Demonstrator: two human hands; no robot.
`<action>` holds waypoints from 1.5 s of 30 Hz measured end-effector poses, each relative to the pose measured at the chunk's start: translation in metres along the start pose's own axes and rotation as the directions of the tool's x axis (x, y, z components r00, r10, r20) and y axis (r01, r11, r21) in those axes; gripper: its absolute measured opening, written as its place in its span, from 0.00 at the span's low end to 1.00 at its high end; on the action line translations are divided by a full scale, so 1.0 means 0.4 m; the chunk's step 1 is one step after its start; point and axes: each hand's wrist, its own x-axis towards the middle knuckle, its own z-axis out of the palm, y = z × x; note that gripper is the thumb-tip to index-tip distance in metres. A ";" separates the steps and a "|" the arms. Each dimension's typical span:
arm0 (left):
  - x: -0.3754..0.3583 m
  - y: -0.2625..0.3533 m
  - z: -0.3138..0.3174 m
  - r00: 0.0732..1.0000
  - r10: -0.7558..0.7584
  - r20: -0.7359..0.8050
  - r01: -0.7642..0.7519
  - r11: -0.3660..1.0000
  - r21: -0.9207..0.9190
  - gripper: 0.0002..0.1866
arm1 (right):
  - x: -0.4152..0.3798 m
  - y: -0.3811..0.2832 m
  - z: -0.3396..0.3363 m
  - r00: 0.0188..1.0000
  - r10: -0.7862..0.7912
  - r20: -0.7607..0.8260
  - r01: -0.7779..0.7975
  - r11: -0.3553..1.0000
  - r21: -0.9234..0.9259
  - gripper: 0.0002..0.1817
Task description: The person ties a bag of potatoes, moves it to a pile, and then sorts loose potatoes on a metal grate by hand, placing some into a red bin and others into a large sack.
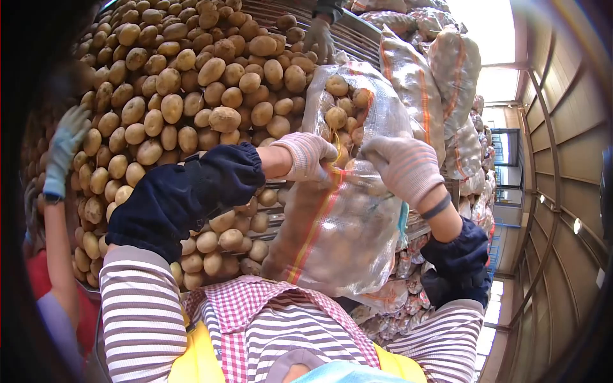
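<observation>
Right of center, both striped knit-gloved hands, left (305,156) and right (405,167), are pinching the gathered edge of a translucent woven mesh sack (341,223) bulging with potatoes; it is probably handling heavy yet floppy, slipping less when gripped by bunched folds.

Premises are of the warehouse or packing-shed type, handling potatoes in bulk. Loose potatoes (171,108) cover a broad slatted surface (258,13), with filled mesh sacks (418,83) stacked alongside. Noted also: ribbed wall panels (578,153) on a metal frame (554,137), large bright openings (498,83), and several gloved workers at the potatoes.
</observation>
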 end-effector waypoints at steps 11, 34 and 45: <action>-0.060 -0.069 0.020 0.992 0.082 -0.100 -0.079 0.996 0.031 0.21 | -0.116 0.007 0.052 0.934 -0.289 0.209 0.257 0.952 0.167 0.09; -0.051 0.015 0.084 0.996 0.068 -0.059 -0.080 0.970 -0.229 0.26 | -0.073 -0.024 0.086 0.965 0.118 -0.235 -0.082 0.984 0.159 0.12; -0.059 0.060 0.069 0.990 0.129 -0.052 -0.133 0.988 -0.077 0.19 | -0.080 -0.064 0.096 1.000 0.004 0.001 -0.004 0.993 -0.120 0.09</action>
